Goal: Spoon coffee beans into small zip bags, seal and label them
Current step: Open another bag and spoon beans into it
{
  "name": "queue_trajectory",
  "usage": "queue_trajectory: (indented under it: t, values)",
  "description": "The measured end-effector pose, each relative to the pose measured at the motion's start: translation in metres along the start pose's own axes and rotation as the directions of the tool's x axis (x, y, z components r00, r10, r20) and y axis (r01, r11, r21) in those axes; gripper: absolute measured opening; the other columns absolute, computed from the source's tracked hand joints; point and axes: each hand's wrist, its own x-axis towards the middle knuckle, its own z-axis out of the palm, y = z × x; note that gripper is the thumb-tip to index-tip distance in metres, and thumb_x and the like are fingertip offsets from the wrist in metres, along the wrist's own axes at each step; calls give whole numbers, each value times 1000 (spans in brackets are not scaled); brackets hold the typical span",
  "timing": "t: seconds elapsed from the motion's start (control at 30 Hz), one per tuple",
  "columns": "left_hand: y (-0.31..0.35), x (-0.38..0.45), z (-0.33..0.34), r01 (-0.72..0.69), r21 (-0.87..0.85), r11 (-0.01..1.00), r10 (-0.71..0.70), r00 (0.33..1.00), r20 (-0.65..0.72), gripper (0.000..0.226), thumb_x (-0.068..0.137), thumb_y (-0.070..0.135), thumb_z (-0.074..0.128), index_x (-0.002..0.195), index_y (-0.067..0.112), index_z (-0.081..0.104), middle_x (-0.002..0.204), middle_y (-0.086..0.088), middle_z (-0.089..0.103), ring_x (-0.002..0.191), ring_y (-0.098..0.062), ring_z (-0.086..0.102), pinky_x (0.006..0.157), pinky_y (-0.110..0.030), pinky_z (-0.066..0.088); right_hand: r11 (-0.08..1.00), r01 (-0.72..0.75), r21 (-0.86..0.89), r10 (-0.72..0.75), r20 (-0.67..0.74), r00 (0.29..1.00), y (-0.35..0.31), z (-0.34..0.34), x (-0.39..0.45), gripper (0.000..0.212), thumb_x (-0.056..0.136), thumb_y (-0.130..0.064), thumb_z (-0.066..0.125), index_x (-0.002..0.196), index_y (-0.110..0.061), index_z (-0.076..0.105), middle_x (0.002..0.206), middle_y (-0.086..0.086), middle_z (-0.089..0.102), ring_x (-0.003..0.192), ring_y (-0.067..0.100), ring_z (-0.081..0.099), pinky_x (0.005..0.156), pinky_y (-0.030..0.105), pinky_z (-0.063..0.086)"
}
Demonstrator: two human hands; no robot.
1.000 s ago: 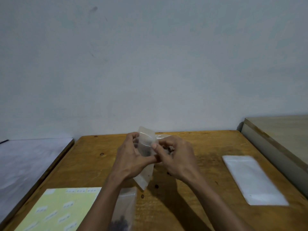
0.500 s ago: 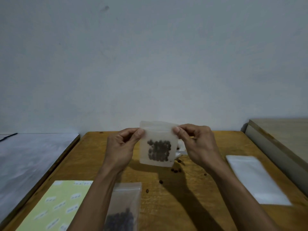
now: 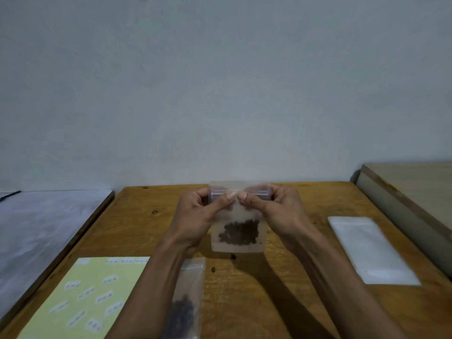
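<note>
A wooden table (image 3: 305, 277) is set against a plain grey wall. Above its middle a small zip bag (image 3: 238, 216) is held upright, coffee beans (image 3: 241, 231) settled at its bottom. Its top strip is pinched by the left hand (image 3: 200, 214) and the right hand (image 3: 278, 211), thumbs meeting at the centre, probably so the seal can be pressed closed. Nearer, a second bag of beans (image 3: 187, 302) lies flat; a label sheet (image 3: 83, 297) is at near left, empty bags (image 3: 369, 248) at right.

small printed labels (image 3: 105, 297) on yellow sheet (image 3: 61, 314), print blurred, unreadable
</note>
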Motion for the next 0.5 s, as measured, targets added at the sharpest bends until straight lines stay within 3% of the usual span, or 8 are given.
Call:
queue_trajectory:
  t: [0.1, 0.2, 0.3, 0.4, 0.5]
  values:
    - [0, -3, 4, -31, 38, 999, 32, 999, -29, 29, 75, 25, 76, 93, 3, 76, 88, -12, 79, 80, -23, 76, 67, -28, 61, 1000, -15, 23, 16, -3, 1000, 3, -1, -2, 13, 80, -21, 79, 89, -11, 78, 83, 1, 79, 76, 13, 75, 62, 25, 57]
    - [1, -7, 5, -33, 42, 999, 35, 999, -42, 24, 74, 23, 76, 88, 4, 76, 83, -10, 78, 75, -21, 76, 64, -28, 60, 999, -41, 14, 41, 12, 999, 7, -4, -5, 15, 81, -22, 79, 91, -10, 78, 88, 4, 79, 83, 18, 75, 67, 31, 59]
    - [4, -10, 2, 44, 7, 999, -44, 998, -44, 19, 74, 21, 77, 82, 4, 76, 76, -8, 76, 68, -18, 73, 59, -29, 59, 997, -78, 3, 78, -15, 997, 8, -11, -9, 26, 84, -25, 77, 95, -1, 77, 91, 8, 79, 82, 16, 74, 64, 33, 55]
    - [0, -15, -1, 121, 20, 992, -120, 992, -42, 13, 86, 14, 72, 80, 3, 73, 70, -3, 72, 58, -9, 67, 45, -21, 50, 993, -117, 10, 117, -18, 993, 10, -15, -15, 21, 84, -21, 77, 94, -2, 78, 89, 10, 79, 78, 18, 73, 59, 32, 55]
    - [-7, -22, -8, 225, 60, 973, -223, 974, -38, 14, 86, 10, 73, 78, 0, 72, 70, -5, 72, 57, -11, 65, 43, -21, 49, 977, -206, 48, 205, 35, 978, 20, -14, -25, 21, 84, -16, 77, 97, 1, 77, 92, 14, 78, 78, 22, 74, 56, 34, 59]
